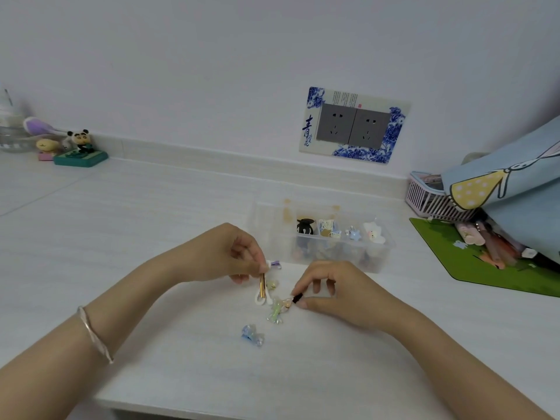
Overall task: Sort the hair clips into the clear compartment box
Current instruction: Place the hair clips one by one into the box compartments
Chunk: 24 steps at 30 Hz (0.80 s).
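1. The left hand [230, 253] pinches the gold clip [262, 284]; the right hand [330, 289] pinches the bow clip [280, 307].
2. Best carry both to the box [272, 234] at one o'clock, one compartment each.
3. The blue clip [253, 334] lies at six o'clock.

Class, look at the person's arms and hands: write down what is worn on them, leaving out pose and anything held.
Both forearms are bare, no sleeves in view. Behind the left hand, the wrist wears one thin, pale, twisted-looking bangle. The right hand and wrist wear nothing; no rings or gloves show on either hand.
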{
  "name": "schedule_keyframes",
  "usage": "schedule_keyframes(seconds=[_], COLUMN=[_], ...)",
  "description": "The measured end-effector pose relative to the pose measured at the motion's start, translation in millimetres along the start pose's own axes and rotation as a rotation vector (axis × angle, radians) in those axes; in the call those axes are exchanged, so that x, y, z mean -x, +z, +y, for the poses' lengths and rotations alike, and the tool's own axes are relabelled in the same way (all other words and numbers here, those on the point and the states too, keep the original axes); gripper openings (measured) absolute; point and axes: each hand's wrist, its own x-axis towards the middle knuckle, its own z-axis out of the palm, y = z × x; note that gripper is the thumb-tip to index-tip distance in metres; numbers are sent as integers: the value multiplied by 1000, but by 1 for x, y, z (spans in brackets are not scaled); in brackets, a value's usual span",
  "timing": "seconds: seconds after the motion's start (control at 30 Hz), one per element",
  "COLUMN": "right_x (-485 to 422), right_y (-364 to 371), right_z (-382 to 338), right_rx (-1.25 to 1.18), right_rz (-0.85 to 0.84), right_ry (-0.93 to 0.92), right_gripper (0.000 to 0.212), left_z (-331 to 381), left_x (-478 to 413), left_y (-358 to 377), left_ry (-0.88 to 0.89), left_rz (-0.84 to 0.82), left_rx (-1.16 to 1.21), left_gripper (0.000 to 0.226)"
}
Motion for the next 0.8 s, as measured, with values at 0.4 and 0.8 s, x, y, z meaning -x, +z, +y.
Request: schedule_keyframes(seconds=[0.4,0.8], right_x=[-28,-17], right_y=[-32,-24], right_z=[-15,-14], right_rx=[-16,-91], right_rz=[517,432], right_ry=[-115,-82], right_gripper=[7,8], left_z=[-5,1], left_x=[4,32], left_y=[3,-1], left_ry=[-25,47], left_rz=[33,-104], left_rx=[-124,-230], left_gripper=[6,8])
